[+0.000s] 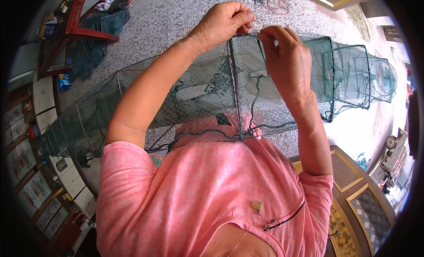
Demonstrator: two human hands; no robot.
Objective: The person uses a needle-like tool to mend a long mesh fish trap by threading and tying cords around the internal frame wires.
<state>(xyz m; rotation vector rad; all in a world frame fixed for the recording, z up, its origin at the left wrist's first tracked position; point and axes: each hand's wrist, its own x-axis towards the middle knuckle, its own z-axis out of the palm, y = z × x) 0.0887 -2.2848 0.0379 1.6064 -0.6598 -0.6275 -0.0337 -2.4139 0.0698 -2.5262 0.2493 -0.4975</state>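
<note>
A long green mesh fishing trap point(207, 89) stretches across in front of me, held out by dark square frames. Above its far edge, the fingertips of my left hand point(225, 23) are pinched together on a thin pale thread point(253, 28). My right hand point(287, 58) is closed too, its thumb and forefinger pinching at the lower end of that thread, close to the frame's top edge. Only a small gap parts the two hands. A dark green cord point(254, 100) hangs down inside the netting below my right hand.
A red wooden stand point(73, 27) with more green netting point(92, 40) is at the far left. A blue package point(64, 82) lies beside it. Brown and gold panels point(349, 168) are at the lower right. Speckled flooring point(168, 14) extends beyond the trap.
</note>
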